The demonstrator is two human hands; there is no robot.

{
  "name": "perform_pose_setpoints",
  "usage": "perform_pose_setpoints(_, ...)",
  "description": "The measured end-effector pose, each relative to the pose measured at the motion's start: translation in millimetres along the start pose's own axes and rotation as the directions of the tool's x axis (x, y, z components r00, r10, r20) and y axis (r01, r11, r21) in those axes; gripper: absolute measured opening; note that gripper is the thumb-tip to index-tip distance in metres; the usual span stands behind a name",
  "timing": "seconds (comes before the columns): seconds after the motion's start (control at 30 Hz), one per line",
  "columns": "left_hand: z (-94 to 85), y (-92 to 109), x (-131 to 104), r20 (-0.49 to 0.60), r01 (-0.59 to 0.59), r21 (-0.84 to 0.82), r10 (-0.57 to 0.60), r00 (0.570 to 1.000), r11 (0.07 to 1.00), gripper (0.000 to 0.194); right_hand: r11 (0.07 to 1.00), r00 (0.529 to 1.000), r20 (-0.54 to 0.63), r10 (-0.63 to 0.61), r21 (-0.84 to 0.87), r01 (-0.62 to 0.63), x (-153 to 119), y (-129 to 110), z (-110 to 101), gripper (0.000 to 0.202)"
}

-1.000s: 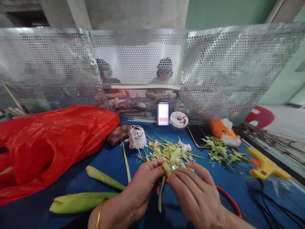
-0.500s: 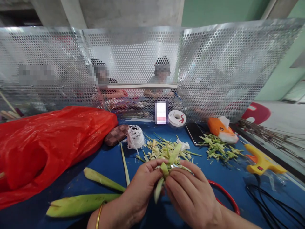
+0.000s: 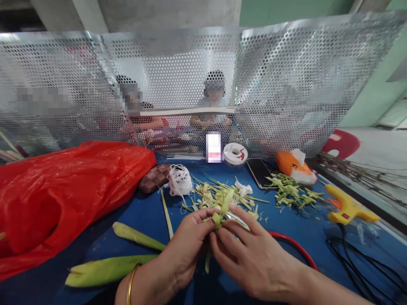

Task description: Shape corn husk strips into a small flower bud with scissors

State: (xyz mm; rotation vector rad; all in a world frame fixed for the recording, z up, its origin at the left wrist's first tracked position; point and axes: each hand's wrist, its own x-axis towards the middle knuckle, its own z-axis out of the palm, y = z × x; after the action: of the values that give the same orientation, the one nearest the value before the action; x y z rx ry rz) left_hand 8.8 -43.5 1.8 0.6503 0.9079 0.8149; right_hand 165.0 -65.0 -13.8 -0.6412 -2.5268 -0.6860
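Observation:
My left hand [image 3: 193, 237], a gold bangle on its wrist, pinches a folded strip of pale green leaf [image 3: 226, 204] between thumb and fingers. My right hand [image 3: 251, 250] meets it from the other side, its fingertips at the same leaf. A silver blade [image 3: 238, 220] shows between the right fingers. Beyond that hand a red loop handle [image 3: 294, 245] curves out; together they look like scissors, mostly hidden by the hand. Behind my hands is a pile of leaf trimmings [image 3: 206, 195]. Two longer green leaf pieces [image 3: 104, 271] lie beside my left forearm.
A red plastic bag [image 3: 79, 190] covers the left side. White string [image 3: 180, 181], a checkered pouch [image 3: 154, 178], a ribbon spool [image 3: 235, 154], a dark phone [image 3: 259, 173] and tissues [image 3: 295, 165] stand farther back. A yellow glue gun [image 3: 349, 205] with cable lies right. People sit behind a perforated screen [image 3: 178, 72].
The folded leaf has turned slightly and sits a little farther left. My right hand has shifted left and its fingers have spread somewhat, showing more of the blade. The view has tilted slightly.

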Motion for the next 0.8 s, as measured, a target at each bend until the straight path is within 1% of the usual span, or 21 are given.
perform_pose_setpoints(0.07,-0.4,-0.4,0.3,-0.003,0.006,0.005,-0.006,1.000,1.000,0.038,1.000,1.000,0.009,0.012,-0.002,-0.012,0.0,-0.9,1.4,0.029)
perform_pose_setpoints(0.2,-1.6,-0.2,0.0,-0.016,0.017,0.036,-0.016,1.000,0.999,0.037,0.999,0.998,-0.027,0.051,0.021,-0.050,-2.1,-3.0,6.6,0.028)
perform_pose_setpoints(0.27,-2.2,0.9,0.0,-0.035,0.025,0.042,-0.024,0.999,0.999,0.038,0.998,0.998,-0.026,0.063,0.027,-0.062,-3.1,-3.8,9.0,0.028)
perform_pose_setpoints(0.37,-2.7,2.6,0.4,-0.054,0.033,0.059,-0.030,0.998,0.998,0.038,0.998,0.998,-0.009,0.064,0.008,-0.064,-3.6,-4.9,11.5,0.027)
perform_pose_setpoints(0.47,-2.9,3.2,1.3,-0.041,0.024,0.060,-0.022,0.999,0.998,0.039,0.997,0.997,0.009,0.073,-0.003,-0.073,-2.2,-5.7,11.0,0.026)
perform_pose_setpoints(0.6,-2.7,3.2,2.0,-0.015,0.029,0.037,-0.028,0.999,0.999,0.038,0.995,0.994,0.058,0.094,0.035,-0.096,1.6,-4.4,5.9,0.026)
perform_pose_setpoints(0.7,-3.0,3.0,2.0,-0.035,0.022,0.023,-0.021,0.999,0.999,0.034,0.994,0.991,0.091,0.098,0.046,-0.102,3.2,-3.4,4.0,0.026)
perform_pose_setpoints(0.8,-3.9,1.6,2.4,-0.039,0.022,0.024,-0.021,0.999,0.999,0.032,0.993,0.993,0.044,0.114,0.026,-0.115,1.5,-4.8,8.0,0.024)
